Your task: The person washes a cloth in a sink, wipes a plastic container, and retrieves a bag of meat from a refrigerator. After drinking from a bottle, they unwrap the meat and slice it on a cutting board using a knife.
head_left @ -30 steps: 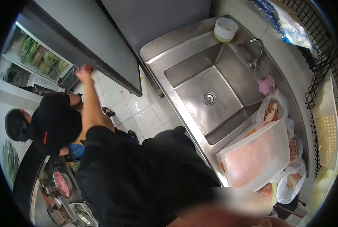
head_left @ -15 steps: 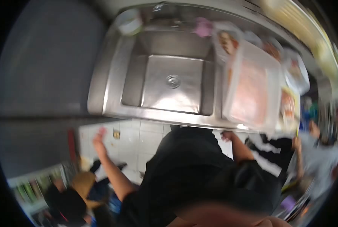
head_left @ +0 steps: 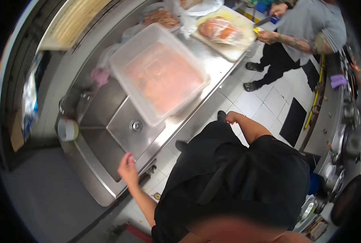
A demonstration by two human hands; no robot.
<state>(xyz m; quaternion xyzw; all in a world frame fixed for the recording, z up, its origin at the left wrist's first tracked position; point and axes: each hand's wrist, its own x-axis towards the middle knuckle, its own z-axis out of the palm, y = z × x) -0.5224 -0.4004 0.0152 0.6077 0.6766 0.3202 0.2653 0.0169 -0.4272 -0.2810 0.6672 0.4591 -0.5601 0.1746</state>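
Observation:
My left hand (head_left: 128,169) is raised over the near edge of the sink (head_left: 101,139), fingers loosely bent and apart, with nothing visible in it. Beside my dark apron (head_left: 212,146), my right hand (head_left: 231,118) hangs low, its fingers slightly curled and holding nothing that I can see. A large translucent plastic tub (head_left: 117,67) with pinkish-orange contents stands on the steel counter and partly covers the sink from my viewpoint. Neither hand touches the tub.
A co-worker's hand (head_left: 277,10) holds a knife (head_left: 264,20) near plastic-wrapped meat (head_left: 221,30) on a cutting board (head_left: 235,52). A bowl of brown food (head_left: 161,19), a pink cloth-like thing (head_left: 100,77) and a white container (head_left: 68,129) line the back. A black mat (head_left: 293,121) lies on tiles.
My view has turned to the right, bringing the co-worker and cutting board into clearer sight. My left hand now appears over the sink edge instead of the floor.

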